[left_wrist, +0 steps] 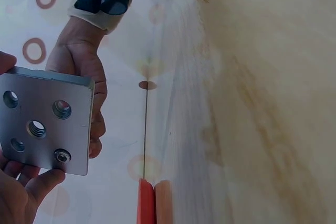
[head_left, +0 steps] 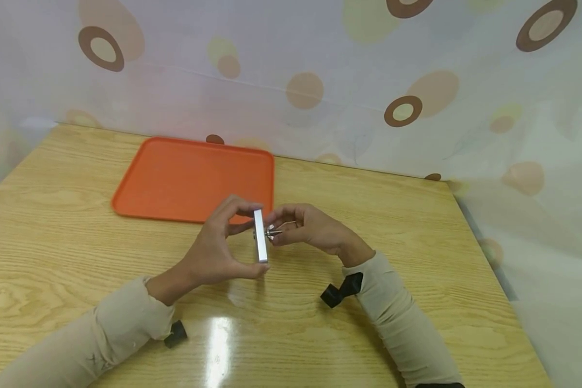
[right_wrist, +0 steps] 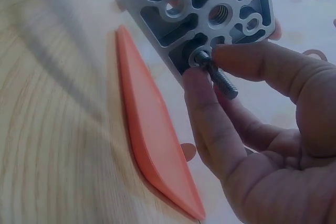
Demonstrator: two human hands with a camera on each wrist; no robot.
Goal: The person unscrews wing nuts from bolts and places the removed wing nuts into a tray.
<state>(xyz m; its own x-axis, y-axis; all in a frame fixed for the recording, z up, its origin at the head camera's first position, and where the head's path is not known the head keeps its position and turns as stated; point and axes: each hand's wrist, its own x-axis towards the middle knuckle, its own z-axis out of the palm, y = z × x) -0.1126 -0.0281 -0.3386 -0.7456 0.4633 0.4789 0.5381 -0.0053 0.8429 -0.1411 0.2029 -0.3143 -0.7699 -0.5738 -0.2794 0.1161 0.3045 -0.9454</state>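
My left hand [head_left: 218,248] holds a square silver metal plate [left_wrist: 44,116] by its edges, thumb on one side and fingers on the other. The plate stands on edge above the table. Its flat face shows several round holes, the middle one threaded; its other face is ribbed. A screw [right_wrist: 226,83] passes through one corner hole. Its round socket head sits at the flat face, and its threaded shank sticks out on the ribbed side. There my right hand [head_left: 312,229] pinches the shank close to the plate, thumb and fingers on either side, covering part of it.
An orange tray [head_left: 189,178] lies on the wooden table [head_left: 77,258] behind my hands. A patterned cloth or sheet [head_left: 271,64] hangs along the table's back and right side. Black devices [head_left: 341,290] are strapped at the sleeve cuffs.
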